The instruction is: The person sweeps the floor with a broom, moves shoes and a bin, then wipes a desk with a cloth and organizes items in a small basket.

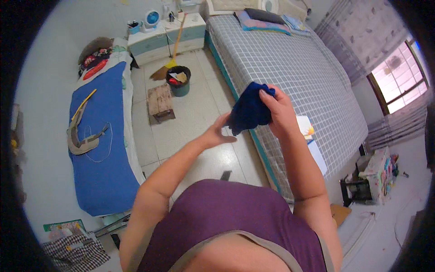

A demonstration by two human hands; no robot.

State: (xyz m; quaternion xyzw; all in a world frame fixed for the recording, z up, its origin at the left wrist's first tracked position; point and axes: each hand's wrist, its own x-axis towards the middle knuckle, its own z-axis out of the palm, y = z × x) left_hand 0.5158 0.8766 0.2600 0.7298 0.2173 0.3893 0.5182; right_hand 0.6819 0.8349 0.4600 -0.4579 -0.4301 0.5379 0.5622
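My right hand [280, 108] grips a crumpled dark blue cloth [250, 107] at its upper right edge, thumb on top. The cloth hangs in front of me, over the gap between the bed and the tiled floor. At its lower left edge is my left hand [215, 134], thumb and fingers apart; whether the fingertips touch the cloth, I cannot tell. Behind my right hand lies the bed [292, 64] with its grey checked cover. Papers [316, 158] lie on the bed's near edge, beside my right forearm.
At left stands a narrow bed or bench with a blue cover [102, 180], a curved fabric piece [80, 144] on it. A wooden stool [160, 102], a waste bin [180, 89] and a broom [175, 51] stand on the floor. Beyond is a drawer cabinet [146, 51] with a small fan [152, 18].
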